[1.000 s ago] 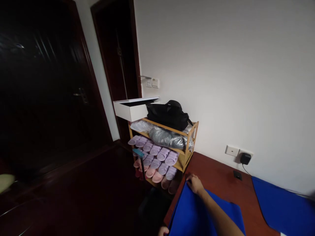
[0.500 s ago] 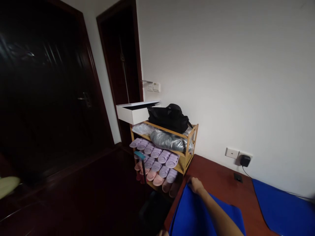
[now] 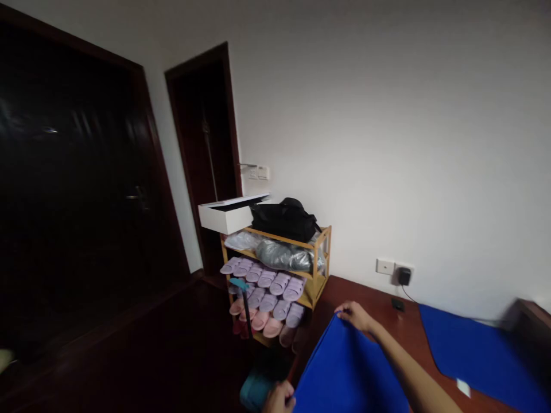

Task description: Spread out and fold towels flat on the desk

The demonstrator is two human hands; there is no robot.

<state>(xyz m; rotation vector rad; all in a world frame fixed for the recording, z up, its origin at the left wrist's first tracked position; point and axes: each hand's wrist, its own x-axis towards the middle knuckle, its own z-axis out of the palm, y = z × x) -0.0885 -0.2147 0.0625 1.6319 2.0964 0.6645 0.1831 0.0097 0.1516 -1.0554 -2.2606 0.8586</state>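
Note:
My right hand [image 3: 355, 315] pinches the far corner of a blue cloth [image 3: 344, 376] and holds it a little above the reddish-brown table [image 3: 379, 304]. At the bottom edge of the view, my left hand [image 3: 279, 397] grips the cloth's near left corner; only its knuckles show. The cloth slopes up from the table between both hands. A second blue cloth [image 3: 469, 353] lies flat on the table to the right.
A bamboo shoe rack [image 3: 318, 264] with several lilac and pink slippers stands left of the table, a black bag [image 3: 284, 219] and a white box [image 3: 226, 213] on top. Dark wooden doors fill the left. A charger [image 3: 403, 276] sits in the wall socket.
My right hand has lifted the cloth's far corner off the table, and my left hand has come further into view. The camera has tilted up and turned to the right.

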